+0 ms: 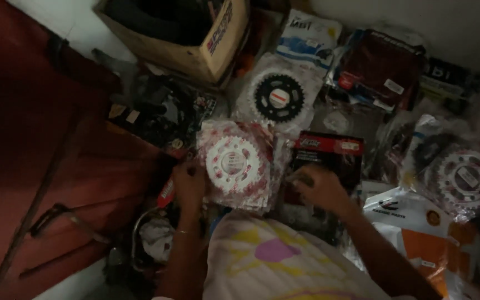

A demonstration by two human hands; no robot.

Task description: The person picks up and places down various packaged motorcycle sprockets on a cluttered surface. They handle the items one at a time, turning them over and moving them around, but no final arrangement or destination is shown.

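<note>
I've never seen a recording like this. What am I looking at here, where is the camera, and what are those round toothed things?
There is no machine here: the camera sits on a person's head and looks down, so you see their own two arms reaching forward. The picture is dim. The left hand rests on the edge of a white toothed wheel in a red-and-white printed bag; it is a sprocket, a gear for a chain. The right hand touches a dark packet with a red top; whether it grips it I cannot tell. More bagged sprockets lie around: a black one farther off and a silvery one to the right. A cardboard box stands at the top.
</note>
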